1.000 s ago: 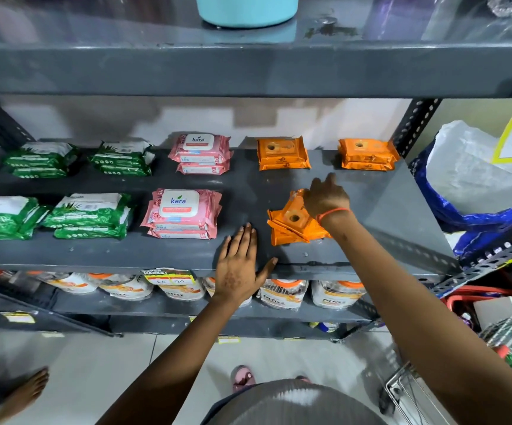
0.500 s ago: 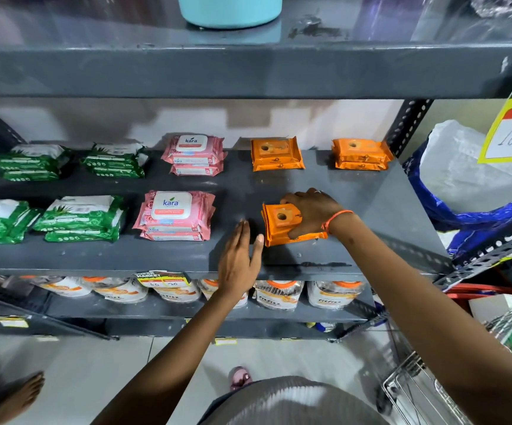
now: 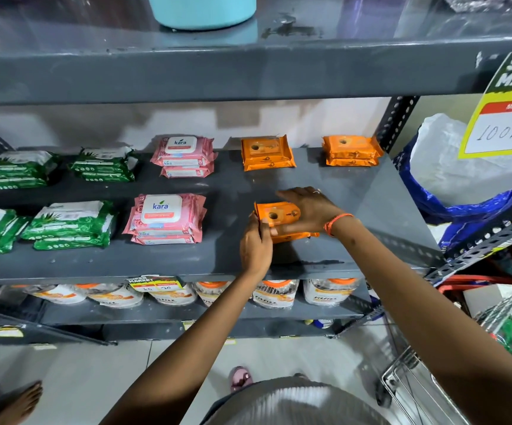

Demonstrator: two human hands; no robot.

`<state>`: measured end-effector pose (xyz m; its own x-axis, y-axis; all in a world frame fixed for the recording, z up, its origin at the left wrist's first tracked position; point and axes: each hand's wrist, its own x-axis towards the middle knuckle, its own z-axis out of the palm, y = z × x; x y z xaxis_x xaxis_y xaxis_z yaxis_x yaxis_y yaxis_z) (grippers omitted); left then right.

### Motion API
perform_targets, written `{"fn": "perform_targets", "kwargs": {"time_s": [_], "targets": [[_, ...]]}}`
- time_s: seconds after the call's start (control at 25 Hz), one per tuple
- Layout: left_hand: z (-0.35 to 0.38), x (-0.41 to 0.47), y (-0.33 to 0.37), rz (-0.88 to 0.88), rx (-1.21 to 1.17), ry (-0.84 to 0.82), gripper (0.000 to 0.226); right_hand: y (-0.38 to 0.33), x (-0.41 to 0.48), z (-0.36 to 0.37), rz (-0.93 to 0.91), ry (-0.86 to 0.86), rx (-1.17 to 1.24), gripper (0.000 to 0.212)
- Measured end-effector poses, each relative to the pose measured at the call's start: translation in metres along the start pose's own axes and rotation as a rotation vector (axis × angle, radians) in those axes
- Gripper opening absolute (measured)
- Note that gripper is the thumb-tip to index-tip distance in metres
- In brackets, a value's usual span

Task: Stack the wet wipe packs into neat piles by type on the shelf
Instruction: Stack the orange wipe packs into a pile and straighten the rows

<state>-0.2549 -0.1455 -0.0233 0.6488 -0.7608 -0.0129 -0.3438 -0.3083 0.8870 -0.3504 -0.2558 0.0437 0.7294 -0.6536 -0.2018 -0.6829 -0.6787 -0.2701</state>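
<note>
Several orange packs (image 3: 279,214) piled near shelf's (image 3: 356,194) front edge | left hand (image 3: 256,245) grips their left end | right hand (image 3: 311,211) clasps the top.

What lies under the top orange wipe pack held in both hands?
Only the edge of another flat orange plastic wipe pack shows, lying on the grey metal shelf. The left hand and right hand cover the rest, so more packs cannot be excluded.
</note>
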Motion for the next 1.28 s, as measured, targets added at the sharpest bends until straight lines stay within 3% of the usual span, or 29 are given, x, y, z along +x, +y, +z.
{"fn": "perform_targets", "kwargs": {"time_s": [0.16,0.28,0.6,0.76,0.88,0.96,1.08,1.28], "targets": [[0.004,0.004,0.008,-0.068,-0.016,0.048,0.033,0.003,-0.009,0.025,0.479,0.348,0.843,0.054],[0.005,0.004,0.012,-0.092,0.004,0.085,0.030,-0.012,-0.010,0.046,0.596,0.404,1.036,0.040],[-0.003,0.012,0.016,-0.148,0.072,0.114,0.032,-0.022,0.003,0.057,0.653,0.494,1.191,0.040],[-0.007,0.011,0.019,-0.130,0.082,0.119,0.034,-0.024,-0.007,0.048,0.605,0.469,1.019,0.035],[-0.017,0.009,0.022,-0.025,0.114,0.199,0.031,-0.029,-0.010,0.037,0.482,0.499,0.720,0.045],[-0.029,0.009,0.024,0.048,0.124,0.246,0.035,-0.043,-0.006,0.032,0.366,0.543,0.650,0.048],[-0.057,0.012,0.022,0.124,0.124,0.310,0.039,-0.074,0.005,0.028,0.281,0.502,0.635,0.047],[-0.128,0.027,-0.005,0.205,0.098,0.362,0.038,-0.147,0.035,0.038,0.256,0.368,0.813,0.043]]}}
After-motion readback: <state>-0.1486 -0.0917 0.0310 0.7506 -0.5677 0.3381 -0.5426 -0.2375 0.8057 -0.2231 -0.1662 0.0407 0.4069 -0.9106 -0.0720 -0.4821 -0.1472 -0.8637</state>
